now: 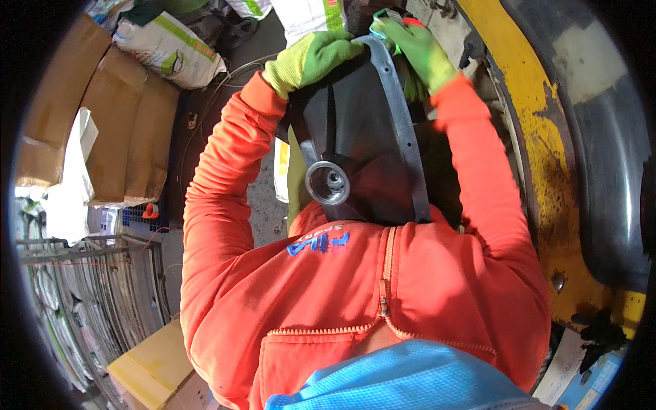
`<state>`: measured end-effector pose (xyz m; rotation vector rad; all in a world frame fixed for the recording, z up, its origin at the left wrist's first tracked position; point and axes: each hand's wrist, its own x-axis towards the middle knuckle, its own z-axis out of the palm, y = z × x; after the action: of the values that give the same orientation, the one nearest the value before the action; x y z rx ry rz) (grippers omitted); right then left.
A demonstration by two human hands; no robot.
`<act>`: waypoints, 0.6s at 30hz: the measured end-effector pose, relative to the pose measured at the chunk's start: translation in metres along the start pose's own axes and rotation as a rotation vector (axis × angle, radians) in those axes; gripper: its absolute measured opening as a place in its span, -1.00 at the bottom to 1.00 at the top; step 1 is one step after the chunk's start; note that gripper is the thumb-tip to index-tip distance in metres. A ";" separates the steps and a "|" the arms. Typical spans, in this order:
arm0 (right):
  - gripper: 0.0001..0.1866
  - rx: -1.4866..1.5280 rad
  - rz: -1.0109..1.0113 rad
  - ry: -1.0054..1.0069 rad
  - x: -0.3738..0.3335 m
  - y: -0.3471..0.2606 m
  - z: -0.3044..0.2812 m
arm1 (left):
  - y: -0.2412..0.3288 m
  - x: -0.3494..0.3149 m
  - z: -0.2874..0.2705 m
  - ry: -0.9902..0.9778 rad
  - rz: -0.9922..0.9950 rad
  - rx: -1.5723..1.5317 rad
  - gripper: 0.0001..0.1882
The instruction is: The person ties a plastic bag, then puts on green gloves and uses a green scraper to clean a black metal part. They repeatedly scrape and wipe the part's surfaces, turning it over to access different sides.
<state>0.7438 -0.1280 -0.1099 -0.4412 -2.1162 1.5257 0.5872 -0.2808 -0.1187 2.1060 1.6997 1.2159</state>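
In front of my chest stands a large black moulded part (365, 102) with a grey flange (400, 113) pierced by small holes along its right side. A round, shiny ring-shaped fitting (328, 183) sits low on its left. My left hand (311, 63), in a yellow-green glove, is closed over the part's far upper edge. By the flange's far end my gloved right hand (418, 53) is closed. Small green and red pieces (388, 16) show at its fingers, too little to tell what they are.
Cardboard boxes (130, 126) stand at the left, above a rack of thin upright sheets (102, 294). White and green sacks (171, 51) lie at the far side, near a loose cable (229, 75). A worn yellow metal frame (540, 150) with a black curved surface runs close on the right.
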 end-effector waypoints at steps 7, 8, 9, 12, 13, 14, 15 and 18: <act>-0.74 0.546 0.083 0.118 -0.067 0.023 -0.020 | 0.018 -0.045 0.010 0.519 0.427 0.670 -0.69; -0.75 0.346 -0.173 0.265 -0.075 0.026 -0.019 | 0.026 -0.055 0.023 0.404 0.227 0.375 -0.68; -0.75 0.085 -0.284 0.264 -0.081 0.027 -0.021 | 0.028 -0.058 0.023 0.319 -0.041 0.080 -0.69; -0.65 -0.511 -0.443 0.087 -0.109 0.027 -0.023 | 0.030 -0.062 0.015 0.260 -0.121 0.127 -0.67; -0.66 -0.254 -0.228 0.080 -0.117 0.027 -0.026 | 0.028 -0.065 0.008 0.253 -0.442 -0.200 -0.66; -0.65 -0.029 0.021 0.117 -0.126 0.026 -0.030 | 0.026 -0.067 0.002 0.117 -0.367 -0.221 -0.65; -0.64 0.120 0.016 0.092 -0.136 0.026 -0.034 | 0.024 -0.073 -0.002 0.044 -0.279 -0.213 -0.63; -0.69 -0.270 -0.177 -0.003 -0.170 0.035 -0.031 | 0.016 -0.097 0.012 -0.403 -0.175 -0.336 -0.66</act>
<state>0.9011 -0.1815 -0.1691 -0.3320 -2.3063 1.1492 0.6056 -0.3670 -0.1634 1.8072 1.3603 0.8778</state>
